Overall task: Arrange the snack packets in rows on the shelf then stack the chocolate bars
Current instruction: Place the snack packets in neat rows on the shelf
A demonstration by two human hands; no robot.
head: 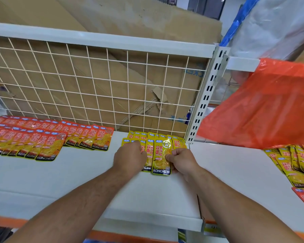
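A: While I watch remotely, my left hand (129, 156) lies fingers-down on the overlapping yellow foil snack packets (148, 151) on the white metal shelf (88, 172).

B: Right hand?

A: My right hand (180, 161), just beside it, pinches the frontmost packet's edge.

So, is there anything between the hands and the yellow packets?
Nothing visible. The left hand rests on the yellow packets, and the right hand pinches the front one at its edge.
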